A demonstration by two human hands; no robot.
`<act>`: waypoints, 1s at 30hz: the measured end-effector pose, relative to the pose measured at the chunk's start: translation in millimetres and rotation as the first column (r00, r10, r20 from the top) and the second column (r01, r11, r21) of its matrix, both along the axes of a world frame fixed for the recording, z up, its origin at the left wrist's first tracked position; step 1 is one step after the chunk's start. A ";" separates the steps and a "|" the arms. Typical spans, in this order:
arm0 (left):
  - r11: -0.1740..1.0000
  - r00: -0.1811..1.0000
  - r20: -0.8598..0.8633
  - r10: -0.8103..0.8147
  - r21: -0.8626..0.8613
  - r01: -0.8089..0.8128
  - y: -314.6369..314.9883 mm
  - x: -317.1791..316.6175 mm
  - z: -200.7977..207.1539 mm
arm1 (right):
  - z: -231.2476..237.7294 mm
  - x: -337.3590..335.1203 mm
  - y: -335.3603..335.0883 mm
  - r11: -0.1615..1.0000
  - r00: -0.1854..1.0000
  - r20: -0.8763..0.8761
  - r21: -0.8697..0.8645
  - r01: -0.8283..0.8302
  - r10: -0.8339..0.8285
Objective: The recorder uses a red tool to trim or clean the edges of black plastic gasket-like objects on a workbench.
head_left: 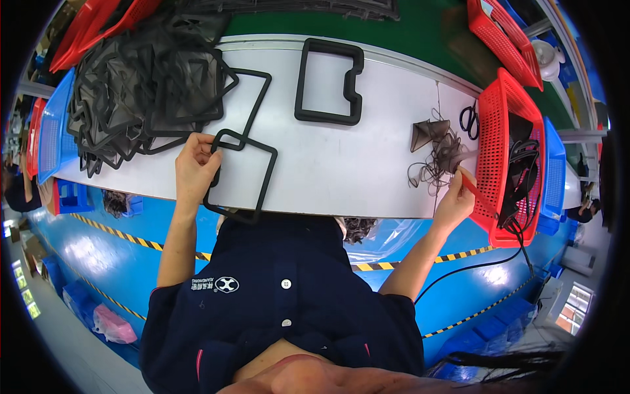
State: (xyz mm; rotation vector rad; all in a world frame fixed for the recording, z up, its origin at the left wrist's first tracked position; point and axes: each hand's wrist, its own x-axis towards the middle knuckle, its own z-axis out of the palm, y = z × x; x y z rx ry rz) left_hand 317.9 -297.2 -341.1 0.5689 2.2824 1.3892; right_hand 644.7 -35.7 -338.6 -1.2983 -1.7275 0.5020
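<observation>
My left hand (195, 172) pinches a thin black rectangular frame (268, 178) by its upper left corner. The frame is tilted over the near edge of the white table (328, 177). On the right, my right hand (454, 205) is closed around a slim red tool (474, 189); its kind is hard to make out. The fingertips of that hand are at a heap of sheer dark mesh scraps (441, 154). A thicker black frame (302, 85) with a notched right side lies flat on the table, touched by neither hand.
A large pile of black mesh-covered frames (131, 98) covers the table's left end. Black-handled scissors (469, 121) lie beside a red basket (492, 151) holding dark material and black cords. A blue crate (554, 167) stands behind it; another blue crate (56, 134) is at far left.
</observation>
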 end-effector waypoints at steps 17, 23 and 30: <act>0.825 0.848 -0.246 -0.470 0.219 0.521 -17.2 56.2 23.5 | 38.0 -92.6 -71.1 0.710 0.537 -0.721 -0.089 -0.699 0.438; 0.857 0.661 0.641 -0.390 0.515 0.006 -15.7 68.2 8.3 | 0.3 -124.6 -104.1 0.288 0.478 -0.836 -0.403 -0.869 0.270; 0.912 0.593 0.706 -0.386 0.388 0.131 2.1 41.8 0.2 | -7.6 -151.0 -122.5 0.131 0.429 -0.882 -0.410 -0.903 0.195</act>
